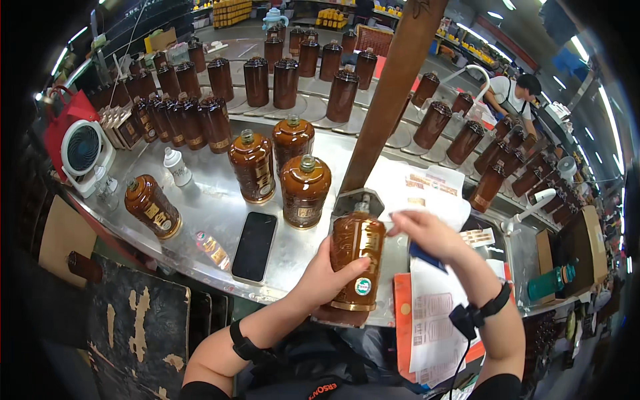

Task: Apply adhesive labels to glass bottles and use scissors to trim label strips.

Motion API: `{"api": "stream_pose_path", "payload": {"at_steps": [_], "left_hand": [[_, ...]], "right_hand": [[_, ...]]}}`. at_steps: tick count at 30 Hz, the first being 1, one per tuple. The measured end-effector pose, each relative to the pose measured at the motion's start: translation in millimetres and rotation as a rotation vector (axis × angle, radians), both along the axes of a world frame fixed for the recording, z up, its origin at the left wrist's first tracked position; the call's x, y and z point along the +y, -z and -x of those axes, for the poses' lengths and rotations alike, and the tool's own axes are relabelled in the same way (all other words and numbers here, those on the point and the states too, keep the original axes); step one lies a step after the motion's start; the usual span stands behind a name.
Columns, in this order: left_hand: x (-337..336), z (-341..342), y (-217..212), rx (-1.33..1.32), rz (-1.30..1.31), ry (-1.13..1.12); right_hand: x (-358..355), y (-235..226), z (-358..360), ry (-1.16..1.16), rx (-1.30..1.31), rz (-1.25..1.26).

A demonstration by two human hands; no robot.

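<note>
My left hand (325, 279) grips a brown glass bottle (357, 293) with gold lettering, a round green-and-white sticker and a gold band near its base. The bottle leans up in front of me at the table's near edge, its clear neck pointing away. Just right of the bottle is my right hand (427, 233), fingers bent and pressed together. A dark blue flat thing (428, 257) shows beneath its palm; its kind is unclear. Whatever the fingertips hold is hidden. Several amber bottles (307, 193) stand upright beyond my left hand.
A black phone (255, 247) lies left of my left forearm, beside a clear printed label strip (212, 250). Printed sheets (433, 320) lie under my right arm. A conveyor with dark brown bottles (285, 83) curves behind a wooden post (383, 100). A white fan (85, 150) stands left.
</note>
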State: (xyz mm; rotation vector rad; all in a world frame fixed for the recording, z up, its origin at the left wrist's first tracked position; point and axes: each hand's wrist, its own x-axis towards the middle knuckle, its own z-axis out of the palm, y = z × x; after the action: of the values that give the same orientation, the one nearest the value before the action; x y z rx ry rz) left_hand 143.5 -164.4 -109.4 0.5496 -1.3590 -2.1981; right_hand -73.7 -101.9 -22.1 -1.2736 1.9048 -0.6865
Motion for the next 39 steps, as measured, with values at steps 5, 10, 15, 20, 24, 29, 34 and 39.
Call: {"api": "stream_pose_path", "payload": {"at_steps": [5,10,15,20,24,29,34,39], "left_hand": [[-1.2,10.0,-8.5,-0.053,-0.115,-0.021],[-8.0,7.6,-5.0,-0.029,0.091,0.017],[-1.1,24.0,11.5,-0.07,0.258,-0.102],[-7.6,15.3,17.8,-0.113,0.226,-0.073],[-12.4,8.3,16.5,-0.123,0.118,-0.086],[-16.9,5.9,12.3,-0.129,0.168,-0.067],[-15.3,10.0,4.7,-0.125,0.189,-0.022],[-25.1,17.7,-8.9,-0.176,0.104,0.028]], "right_hand": [[14.4,29.7,-10.4,-0.106,-0.176,-0.057],[16.3,44.6,-16.6,-0.03,-0.408,0.023],[33.7,36.9,-13.5,0.099,-0.494,0.026],[30.2,41.4,-20.8,0.134,-0.547,-0.04],[22.2,44.3,-33.3,0.143,-0.536,-0.015],[23.2,55.6,-35.2,0.2,-0.565,0.048],[36.3,45.0,-46.1,0.322,-0.591,0.047],[33.4,61.8,-43.9,0.349,-0.419,0.129]]}}
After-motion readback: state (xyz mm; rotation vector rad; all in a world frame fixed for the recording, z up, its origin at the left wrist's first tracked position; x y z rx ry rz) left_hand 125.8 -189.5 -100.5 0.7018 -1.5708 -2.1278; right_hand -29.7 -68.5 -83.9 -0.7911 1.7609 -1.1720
